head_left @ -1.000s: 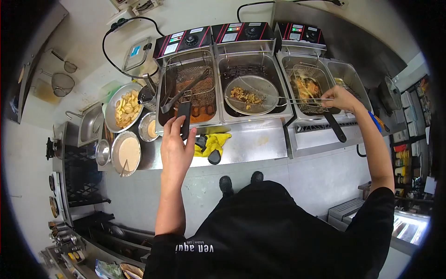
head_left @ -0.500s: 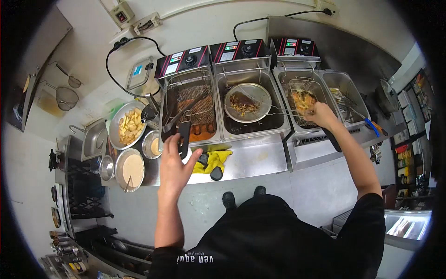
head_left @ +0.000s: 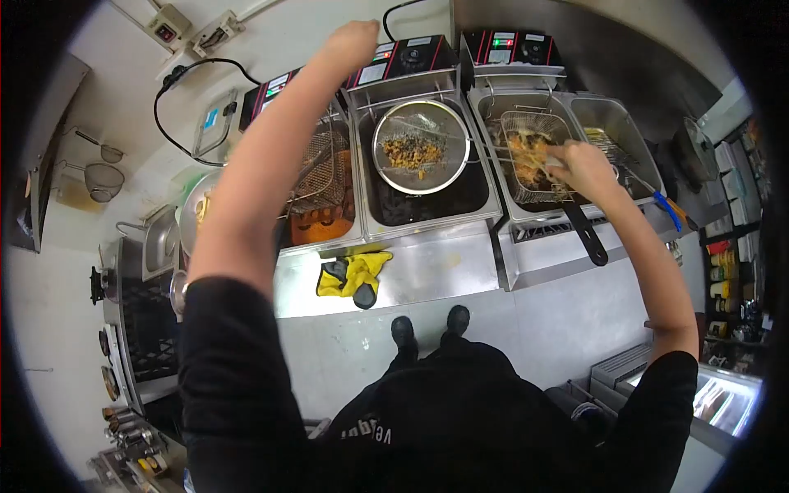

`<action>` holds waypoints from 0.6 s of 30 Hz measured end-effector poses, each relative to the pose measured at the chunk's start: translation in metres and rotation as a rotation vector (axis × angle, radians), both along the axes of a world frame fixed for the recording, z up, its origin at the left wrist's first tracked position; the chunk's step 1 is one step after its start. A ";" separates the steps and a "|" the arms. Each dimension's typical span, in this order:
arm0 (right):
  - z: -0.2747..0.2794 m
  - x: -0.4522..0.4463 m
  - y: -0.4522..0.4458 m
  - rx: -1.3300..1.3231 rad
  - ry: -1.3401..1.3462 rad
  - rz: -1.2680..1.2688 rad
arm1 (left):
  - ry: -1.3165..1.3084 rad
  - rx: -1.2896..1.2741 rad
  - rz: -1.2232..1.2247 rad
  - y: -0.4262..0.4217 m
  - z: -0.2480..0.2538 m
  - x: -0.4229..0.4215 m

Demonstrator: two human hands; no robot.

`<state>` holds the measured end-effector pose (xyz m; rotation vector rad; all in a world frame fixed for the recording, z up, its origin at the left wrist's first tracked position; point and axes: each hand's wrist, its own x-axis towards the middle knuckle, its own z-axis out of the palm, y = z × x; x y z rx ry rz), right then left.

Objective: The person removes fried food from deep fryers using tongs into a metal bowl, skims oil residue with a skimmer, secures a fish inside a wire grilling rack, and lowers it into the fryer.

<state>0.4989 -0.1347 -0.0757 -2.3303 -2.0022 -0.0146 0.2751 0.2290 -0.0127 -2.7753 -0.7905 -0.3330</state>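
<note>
My right hand point(head_left: 582, 170) grips the thin metal handle of a round strainer point(head_left: 421, 148), fingers closed, over the right fryer. The strainer holds brown and golden crumbs above the dark oil of the middle fryer point(head_left: 411, 209). Beneath my right hand, a wire basket point(head_left: 534, 140) with a black handle point(head_left: 584, 234) holds fried food. My left hand point(head_left: 353, 43) is raised at the top, near the middle fryer's control panel point(head_left: 411, 57); its fingers are too unclear to tell what they do. The left fryer's basket point(head_left: 325, 177) is partly behind my left arm.
A yellow and black cloth point(head_left: 353, 275) lies on the steel counter point(head_left: 427, 263). At the right are a steel bin point(head_left: 612, 135) with blue-handled tongs point(head_left: 667, 210) and a dark pot point(head_left: 693, 148). A sink point(head_left: 160, 244) and wall-hung strainers point(head_left: 104, 181) are at the left.
My left hand has left the black handle of the left basket and moved up towards the control panels. The strainer is lifted higher, its handle still in my right hand.
</note>
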 end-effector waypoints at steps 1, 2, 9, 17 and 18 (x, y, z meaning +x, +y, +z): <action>-0.002 0.004 0.006 0.054 -0.087 0.058 | -0.017 0.021 -0.026 0.016 -0.017 0.022; -0.002 0.005 0.011 0.048 -0.073 0.064 | -0.032 0.042 -0.055 0.028 -0.035 0.041; -0.008 0.022 0.045 0.017 -0.245 0.303 | 0.030 -0.260 0.254 0.066 -0.097 0.107; 0.014 0.058 0.049 -0.161 0.047 0.234 | -0.031 -0.280 0.339 0.055 -0.104 0.118; 0.016 0.059 0.044 -0.162 0.104 0.215 | -0.035 -0.277 0.342 0.053 -0.102 0.121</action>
